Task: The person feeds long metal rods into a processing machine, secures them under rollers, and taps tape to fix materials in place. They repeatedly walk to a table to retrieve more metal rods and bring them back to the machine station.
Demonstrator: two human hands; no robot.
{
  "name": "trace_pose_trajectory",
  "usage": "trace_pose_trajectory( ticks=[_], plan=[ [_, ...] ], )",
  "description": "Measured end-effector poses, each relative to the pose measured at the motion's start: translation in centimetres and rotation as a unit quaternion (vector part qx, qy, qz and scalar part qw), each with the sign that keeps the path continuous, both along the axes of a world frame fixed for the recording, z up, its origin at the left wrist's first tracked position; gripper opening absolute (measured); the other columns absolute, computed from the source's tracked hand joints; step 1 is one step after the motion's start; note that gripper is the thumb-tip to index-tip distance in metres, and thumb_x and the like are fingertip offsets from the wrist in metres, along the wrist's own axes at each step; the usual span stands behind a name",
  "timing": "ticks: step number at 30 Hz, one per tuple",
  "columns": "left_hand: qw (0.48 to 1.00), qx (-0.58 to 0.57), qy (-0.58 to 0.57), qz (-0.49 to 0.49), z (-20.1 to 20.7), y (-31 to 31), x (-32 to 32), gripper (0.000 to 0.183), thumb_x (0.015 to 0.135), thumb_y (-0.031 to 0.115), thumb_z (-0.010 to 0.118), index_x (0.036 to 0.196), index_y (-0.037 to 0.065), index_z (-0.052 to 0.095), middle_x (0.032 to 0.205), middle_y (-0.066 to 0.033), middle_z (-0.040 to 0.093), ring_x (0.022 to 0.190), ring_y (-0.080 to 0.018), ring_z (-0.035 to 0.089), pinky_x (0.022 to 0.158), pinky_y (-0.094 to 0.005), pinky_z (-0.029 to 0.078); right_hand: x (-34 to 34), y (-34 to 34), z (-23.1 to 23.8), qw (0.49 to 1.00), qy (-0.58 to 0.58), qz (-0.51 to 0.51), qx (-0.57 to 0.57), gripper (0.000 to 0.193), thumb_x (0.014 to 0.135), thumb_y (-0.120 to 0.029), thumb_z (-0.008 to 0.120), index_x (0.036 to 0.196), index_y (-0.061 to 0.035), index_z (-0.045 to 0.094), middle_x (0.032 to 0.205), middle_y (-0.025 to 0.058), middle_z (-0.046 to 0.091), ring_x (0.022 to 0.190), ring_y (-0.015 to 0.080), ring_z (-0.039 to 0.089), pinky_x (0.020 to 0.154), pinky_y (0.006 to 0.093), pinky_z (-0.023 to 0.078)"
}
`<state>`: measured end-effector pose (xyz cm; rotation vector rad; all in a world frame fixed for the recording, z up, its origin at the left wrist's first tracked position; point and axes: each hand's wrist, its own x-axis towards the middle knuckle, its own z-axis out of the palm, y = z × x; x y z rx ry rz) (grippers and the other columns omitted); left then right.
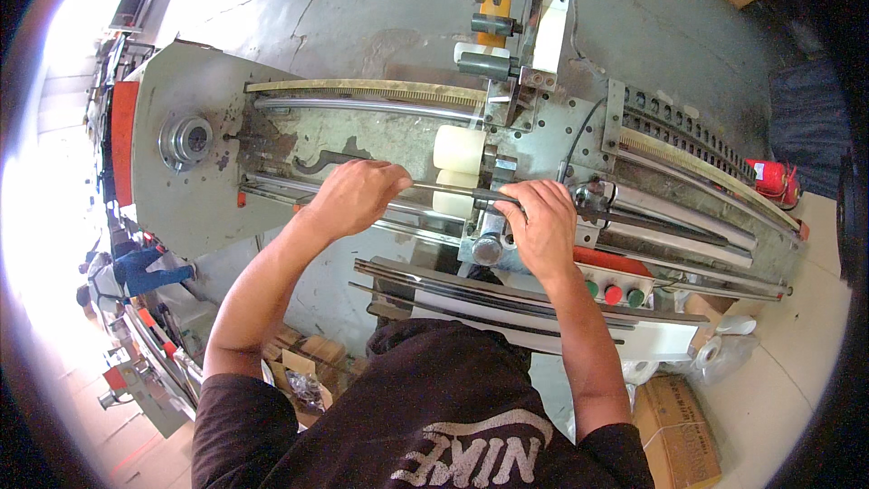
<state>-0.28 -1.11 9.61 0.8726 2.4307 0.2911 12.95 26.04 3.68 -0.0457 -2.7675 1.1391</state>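
A thin metal rod [444, 187] with a thicker dark sleeve [487, 195] on it lies level across the machine's carriage [543, 140]. My left hand [356, 197] pinches the rod's left end. Closed round the dark portion, my right hand [543, 225] sits over the carriage; beyond it the dark length runs on to the right. Two cream-white rollers [459, 149] stand just left of the carriage, and the rod passes over the nearer one. Below the right hand is a round metal knob [487, 250]. My fingers hide parts of the rod.
The machine's grey end housing [204, 81] has a round spindle [187, 140] at left. Several long bars [543, 303] lie along the front, by a red-topped button box [613, 272]. A red fire extinguisher [774, 181] stands right; a cardboard box [677, 430] is on the floor.
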Motion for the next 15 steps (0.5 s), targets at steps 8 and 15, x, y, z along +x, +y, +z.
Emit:
trace_pose_trajectory(
  ticks=[8,15],
  plan=[
    [0.984,0.057,0.148,-0.082,-1.9,1.5,-0.1,0.020,0.085,0.020,0.076,0.094,0.009,0.062,0.089,-0.0094,0.065,0.091,-0.0317,0.065,0.085,-0.0444,0.050,0.3,0.5,0.0,0.997,0.015,-0.013,0.075,0.029,0.089,-0.022,0.077,0.114,-0.0085,0.069,0.115,0.0116,0.068,0.113,0.0316,0.062,0.110,0.0496,0.042],
    [0.972,0.069,0.222,-0.037,-4.5,2.2,0.2,0.030,0.075,0.013,0.081,0.093,0.011,0.057,0.090,-0.0066,0.061,0.090,-0.0304,0.062,0.083,-0.0441,0.049,0.0,1.9,-1.1,0.983,-0.012,0.047,0.178,0.025,0.094,-0.027,0.071,0.109,-0.0072,0.071,0.105,0.0083,0.072,0.108,0.0287,0.064,0.112,0.0478,0.040]
  ],
)
